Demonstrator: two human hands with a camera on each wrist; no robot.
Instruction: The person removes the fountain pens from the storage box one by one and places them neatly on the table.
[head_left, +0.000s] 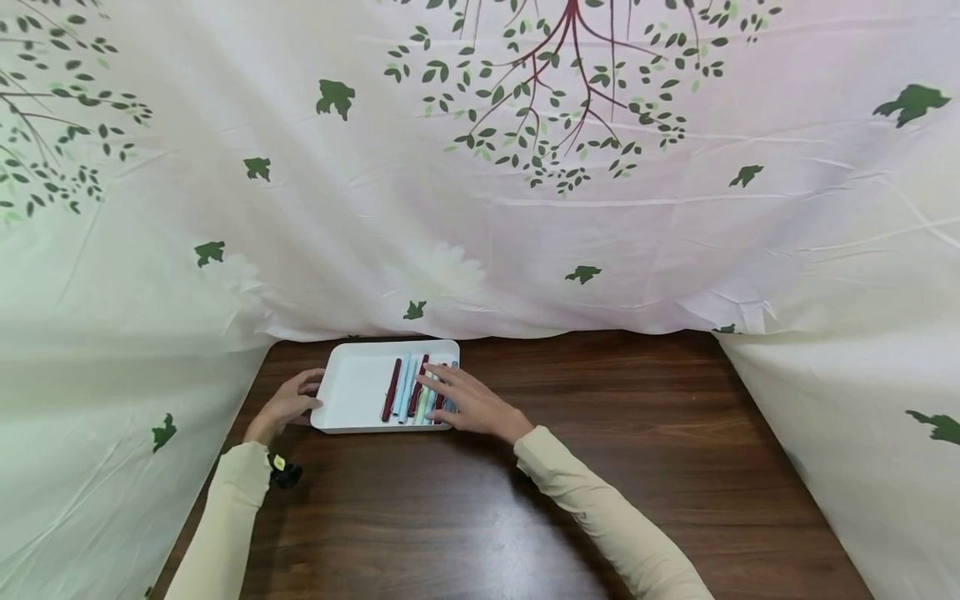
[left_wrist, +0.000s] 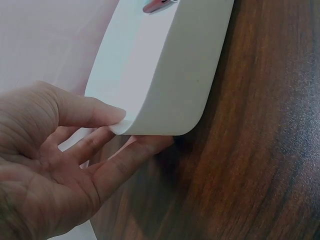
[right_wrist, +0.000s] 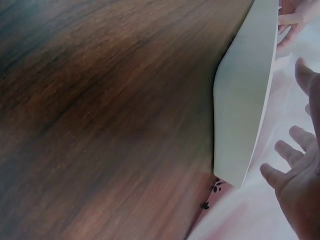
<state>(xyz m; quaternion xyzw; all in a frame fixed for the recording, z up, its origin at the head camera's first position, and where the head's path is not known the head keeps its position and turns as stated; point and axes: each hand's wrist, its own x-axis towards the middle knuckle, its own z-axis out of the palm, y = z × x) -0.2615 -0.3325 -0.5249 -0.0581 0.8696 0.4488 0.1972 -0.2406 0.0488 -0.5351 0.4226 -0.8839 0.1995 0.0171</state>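
Observation:
A white rectangular tray [head_left: 358, 385] lies at the back left of the table. Several pens [head_left: 392, 390], dark red, light blue, pale green and grey-blue, lie side by side in its right half. At the tray's left end my left hand [head_left: 291, 400] grips a corner; in the left wrist view its thumb [left_wrist: 102, 114] is on the rim and the other fingers are outside and below. My right hand [head_left: 472, 404] is over the pens at the right end, fingers spread, partly covering them. In the right wrist view its fingers [right_wrist: 287, 152] look loosely extended, holding nothing.
The dark wooden table [head_left: 600, 467] extends to the right and in front of the tray. White cloth [head_left: 517, 250] printed with leaves and birds hangs behind the table and along both sides. A black band [head_left: 285, 473] is on the left wrist.

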